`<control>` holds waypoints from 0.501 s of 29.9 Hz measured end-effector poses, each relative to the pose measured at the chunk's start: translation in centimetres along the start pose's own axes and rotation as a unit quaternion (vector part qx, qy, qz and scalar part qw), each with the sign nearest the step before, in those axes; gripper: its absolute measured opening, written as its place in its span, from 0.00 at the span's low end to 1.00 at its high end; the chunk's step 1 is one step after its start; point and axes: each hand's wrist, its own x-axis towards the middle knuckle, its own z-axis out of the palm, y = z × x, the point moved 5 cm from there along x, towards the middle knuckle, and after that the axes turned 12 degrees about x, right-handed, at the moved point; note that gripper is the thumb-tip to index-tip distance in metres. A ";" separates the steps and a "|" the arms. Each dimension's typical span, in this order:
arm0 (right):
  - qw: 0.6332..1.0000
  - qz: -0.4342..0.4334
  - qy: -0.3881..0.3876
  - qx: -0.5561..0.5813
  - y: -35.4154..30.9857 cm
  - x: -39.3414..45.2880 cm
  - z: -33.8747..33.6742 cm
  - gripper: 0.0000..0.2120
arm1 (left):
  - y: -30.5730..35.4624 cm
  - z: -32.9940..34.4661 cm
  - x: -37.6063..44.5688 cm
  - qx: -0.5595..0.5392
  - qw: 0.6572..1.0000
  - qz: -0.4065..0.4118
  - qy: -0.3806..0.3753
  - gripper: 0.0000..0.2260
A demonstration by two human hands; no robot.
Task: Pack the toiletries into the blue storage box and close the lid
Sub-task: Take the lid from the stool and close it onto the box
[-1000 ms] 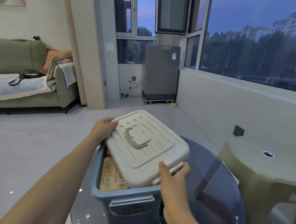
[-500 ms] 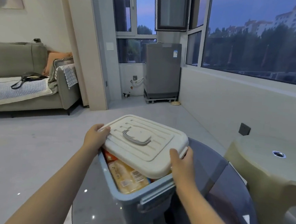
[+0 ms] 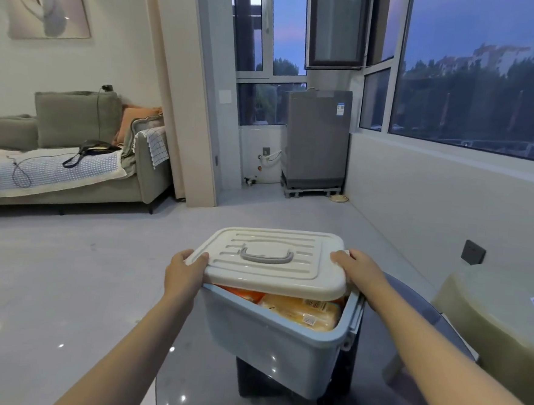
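The blue storage box [image 3: 268,348] stands on a round dark glass table [image 3: 202,384]. Orange and yellow packets [image 3: 302,309] fill it up to the rim. A cream lid [image 3: 273,272] with a grey handle [image 3: 266,255] lies over the box's far part, its near edge raised so the packets show beneath. My left hand [image 3: 185,271] grips the lid's left end. My right hand [image 3: 360,269] holds the lid's right end, fingers curled over its edge.
A beige plastic stool [image 3: 501,313] stands right of the table. A grey sofa [image 3: 73,157] with a black bag is at the far left. A grey washing machine [image 3: 315,142] stands by the windows. Grey floor lies between.
The lid has turned from a skewed angle to line up with the box and has come down lower. My right hand moved from the near corner to the lid's right end.
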 end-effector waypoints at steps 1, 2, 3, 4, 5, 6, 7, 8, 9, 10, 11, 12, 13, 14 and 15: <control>1.000 -0.003 0.020 0.002 -0.1 -0.7 0.0 0.07 | 0.2 0.0 0.1 0.005 1.000 0.012 -0.003 0.18; 0.999 -0.004 0.043 0.005 0.0 -1.5 -0.1 0.08 | 0.4 0.2 0.0 0.012 1.000 0.023 -0.009 0.18; 0.998 -0.004 0.068 0.008 0.1 -2.5 -0.2 0.11 | 0.6 0.3 -0.1 0.022 0.999 0.033 -0.019 0.18; 0.996 -0.004 0.092 0.010 0.4 -3.5 -0.2 0.16 | 0.8 0.5 -0.1 0.031 0.998 0.038 -0.028 0.18; 0.994 -0.003 0.110 0.010 0.7 -4.5 -0.2 0.20 | 0.9 0.6 -0.2 0.039 0.998 0.038 -0.035 0.18; 0.993 0.000 0.119 0.013 1.2 -5.4 -0.1 0.23 | 0.9 0.6 -0.3 0.043 0.998 0.033 -0.039 0.17; 0.993 0.006 0.117 0.025 1.6 -6.3 0.2 0.25 | 0.9 0.6 -0.3 0.045 0.998 0.028 -0.045 0.17; 0.993 0.014 0.107 0.049 2.1 -7.0 0.7 0.26 | 0.9 0.6 -0.3 0.044 0.997 0.024 -0.052 0.16; 0.992 0.021 0.097 0.079 2.5 -7.5 1.2 0.26 | 0.8 0.6 -0.5 0.042 0.997 0.021 -0.061 0.16; 0.990 0.028 0.091 0.103 2.8 -7.8 1.5 0.25 | 0.7 0.6 -0.6 0.039 0.997 0.018 -0.067 0.16; 0.989 0.030 0.089 0.114 2.9 -8.0 1.7 0.25 | 0.5 0.5 -0.8 0.035 0.997 0.016 -0.068 0.16; 0.990 0.026 0.089 0.110 2.9 -7.8 1.6 0.24 | 0.3 0.5 -0.9 0.030 0.997 0.014 -0.065 0.17; 0.991 0.019 0.087 0.100 2.8 -7.5 1.4 0.23 | 0.1 0.4 -1.0 0.023 0.998 0.011 -0.059 0.17; 0.992 0.013 0.086 0.088 2.7 -7.0 1.0 0.21 | -0.1 0.3 -1.2 0.014 0.999 0.007 -0.050 0.16; 0.994 0.008 0.084 0.074 2.6 -6.5 0.6 0.19 | -0.3 0.1 -1.5 0.002 0.999 0.002 -0.039 0.15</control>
